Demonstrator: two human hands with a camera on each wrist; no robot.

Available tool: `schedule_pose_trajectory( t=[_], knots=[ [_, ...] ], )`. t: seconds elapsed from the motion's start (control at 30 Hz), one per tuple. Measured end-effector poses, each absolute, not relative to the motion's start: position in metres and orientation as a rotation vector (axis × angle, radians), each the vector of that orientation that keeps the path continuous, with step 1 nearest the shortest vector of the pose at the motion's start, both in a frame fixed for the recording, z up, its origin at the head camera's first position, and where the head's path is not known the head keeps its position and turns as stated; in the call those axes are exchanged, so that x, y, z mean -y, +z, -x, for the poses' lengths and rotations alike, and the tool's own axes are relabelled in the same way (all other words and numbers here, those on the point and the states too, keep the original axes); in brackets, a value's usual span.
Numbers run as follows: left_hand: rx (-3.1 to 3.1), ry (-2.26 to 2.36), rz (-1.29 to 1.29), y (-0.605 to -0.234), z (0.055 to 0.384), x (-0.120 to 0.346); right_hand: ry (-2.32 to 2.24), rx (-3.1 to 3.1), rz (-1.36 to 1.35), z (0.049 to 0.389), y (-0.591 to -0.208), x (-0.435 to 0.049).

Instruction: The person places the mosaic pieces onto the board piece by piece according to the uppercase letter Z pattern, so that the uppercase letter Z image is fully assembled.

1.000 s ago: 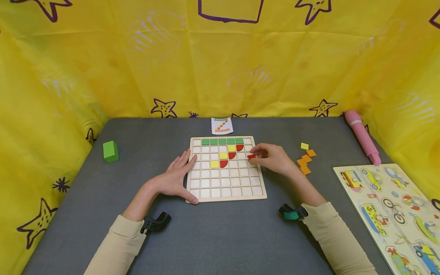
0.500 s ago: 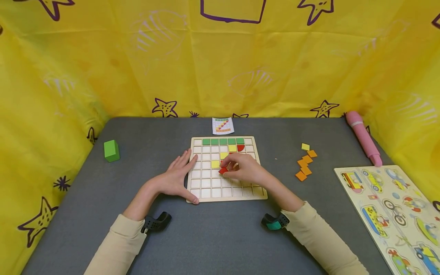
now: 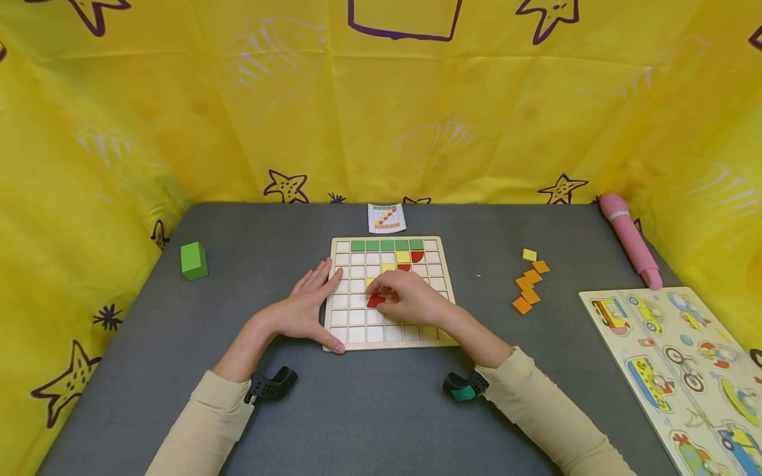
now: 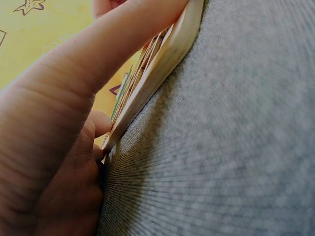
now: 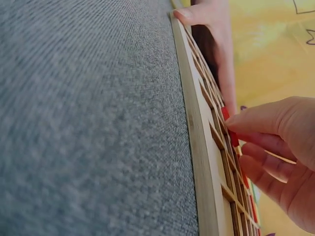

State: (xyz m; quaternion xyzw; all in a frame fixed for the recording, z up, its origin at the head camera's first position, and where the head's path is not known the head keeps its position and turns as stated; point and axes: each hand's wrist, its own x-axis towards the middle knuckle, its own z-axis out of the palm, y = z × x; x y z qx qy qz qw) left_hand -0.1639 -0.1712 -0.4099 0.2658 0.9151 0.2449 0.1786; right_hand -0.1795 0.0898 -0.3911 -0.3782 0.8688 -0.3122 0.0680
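My right hand [image 3: 411,299] is over the wooden grid board [image 3: 387,346], its thumb and fingers pinching a red quarter-circle tile [image 3: 376,301]. In the right wrist view the thumb touches this red tile [image 5: 226,114] at the grid's surface. My left hand [image 3: 300,307] lies spread along the board's left side, thumb on the near left corner and fingertips by the left rim. Green square tiles [image 3: 387,245] line the board's back row. Yellow squares [image 3: 403,257] and red quarter-circles [image 3: 417,256] run diagonally below them, partly hidden by the right hand.
Behind the board lies a small pattern card [image 3: 386,219]. Right of it are one loose yellow tile [image 3: 529,254] and several orange tiles [image 3: 527,283]. A green block [image 3: 193,260] stands at left; a pink microphone [image 3: 631,241] and a picture puzzle board [image 3: 678,357] lie at right.
My right hand has carried the red tile leftward and nearer, from the board's right side to below the diagonal. The left hand has stayed put.
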Motion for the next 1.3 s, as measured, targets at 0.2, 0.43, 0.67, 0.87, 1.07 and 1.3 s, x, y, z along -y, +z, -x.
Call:
schedule_pose_trajectory(
  t=[0.2,0.43,0.67,0.87,1.07,1.3],
  knots=[
    [-2.584,0.692,-0.750,-0.410,0.164,0.171,-0.922,-2.643,1.123,0.180,-0.392,-0.091],
    [-2.585,0.690,-0.752,-0.410,0.164,0.171,-0.960,-2.643,1.213,0.183,-0.395,-0.091],
    [-2.582,0.699,-0.748,-0.411,0.164,0.170,-0.990,-2.690,1.148,0.183,-0.397,-0.090],
    [-2.581,0.703,-0.749,-0.410,0.164,0.170,-1.045,-2.700,1.011,0.181,-0.397,-0.094],
    [-2.586,0.700,-0.760,-0.409,0.164,0.171,-1.135,-2.789,0.868,0.185,-0.395,-0.116],
    [-2.586,0.698,-0.755,-0.410,0.164,0.171,-1.147,-2.960,0.698,0.197,-0.397,-0.160]
  ],
)
